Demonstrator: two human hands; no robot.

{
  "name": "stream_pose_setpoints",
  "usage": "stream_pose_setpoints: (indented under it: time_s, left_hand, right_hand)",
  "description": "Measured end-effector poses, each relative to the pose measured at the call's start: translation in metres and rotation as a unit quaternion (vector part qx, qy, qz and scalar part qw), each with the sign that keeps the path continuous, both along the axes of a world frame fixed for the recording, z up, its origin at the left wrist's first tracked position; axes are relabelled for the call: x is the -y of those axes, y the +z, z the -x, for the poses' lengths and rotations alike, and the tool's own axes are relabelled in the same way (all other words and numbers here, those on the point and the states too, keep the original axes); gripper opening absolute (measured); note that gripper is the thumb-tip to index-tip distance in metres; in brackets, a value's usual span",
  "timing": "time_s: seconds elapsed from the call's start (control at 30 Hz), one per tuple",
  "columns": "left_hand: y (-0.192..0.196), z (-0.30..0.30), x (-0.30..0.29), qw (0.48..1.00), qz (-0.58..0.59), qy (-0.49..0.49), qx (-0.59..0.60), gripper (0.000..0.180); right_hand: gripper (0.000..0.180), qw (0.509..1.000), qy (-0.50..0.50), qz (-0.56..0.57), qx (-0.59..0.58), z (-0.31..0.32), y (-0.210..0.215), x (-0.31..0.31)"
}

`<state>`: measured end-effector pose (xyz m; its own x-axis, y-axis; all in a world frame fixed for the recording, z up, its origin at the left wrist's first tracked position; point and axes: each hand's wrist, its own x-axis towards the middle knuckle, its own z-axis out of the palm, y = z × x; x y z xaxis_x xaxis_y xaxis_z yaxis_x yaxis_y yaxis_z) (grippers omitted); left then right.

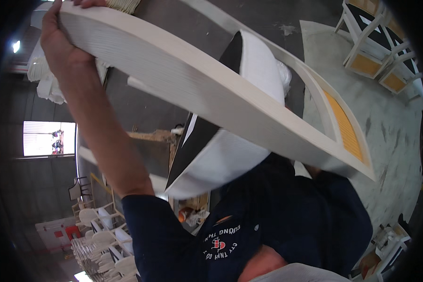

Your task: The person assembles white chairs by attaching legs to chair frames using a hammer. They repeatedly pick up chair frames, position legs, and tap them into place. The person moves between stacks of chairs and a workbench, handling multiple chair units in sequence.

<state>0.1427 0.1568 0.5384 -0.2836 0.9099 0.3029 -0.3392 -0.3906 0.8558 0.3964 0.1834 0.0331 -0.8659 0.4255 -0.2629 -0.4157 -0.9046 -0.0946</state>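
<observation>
A chair with a pale, whitewashed wooden frame (211, 89) is held up tilted in front of my chest. Its long curved side piece runs from the upper left to the lower right. Behind that piece sits the white padded seat (221, 162), its black underside (188, 141) partly showing. A yellow woven panel (345, 124) fills part of the frame at the right. My left hand (66, 49) is closed around the upper left end of the side piece, fingers over the edge. The frame hides my right hand; just a bit of that arm shows beside my dark sleeve.
More pale chairs with yellow panels (364, 66) stand at the upper right on a light floor sheet (324, 47). Chairs and stacked pale parts (98, 235) crowd the lower left. A wooden-edged structure (150, 136) is behind the seat. White wrapped items (49, 82) lie near my left forearm.
</observation>
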Motion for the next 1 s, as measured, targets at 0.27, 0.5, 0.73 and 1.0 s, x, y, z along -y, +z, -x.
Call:
stream_pose_setpoints:
  time_s: [0.27, 0.5, 0.73, 1.0]
  left_hand:
    - [-0.243, -0.077, -0.095, 0.996, -0.047, 0.003, -0.071, 0.040]
    - [-0.413, -0.154, -0.102, 0.951, -0.033, -0.095, -0.291, 0.038]
    - [-0.424, -0.152, -0.105, 0.944, 0.021, -0.129, -0.302, 0.038]
    - [-0.428, -0.152, -0.115, 0.912, -0.008, -0.193, -0.362, 0.035]
  right_hand:
    - [0.069, 0.934, -0.196, 0.296, 0.030, -0.028, -0.015, 0.013]
    - [0.068, 0.928, -0.252, 0.191, 0.196, 0.026, -0.084, -0.106]
    - [0.057, 0.916, -0.255, 0.107, 0.292, 0.021, -0.078, -0.063]
    - [0.044, 0.800, -0.161, -0.245, 0.524, -0.031, -0.002, -0.069]
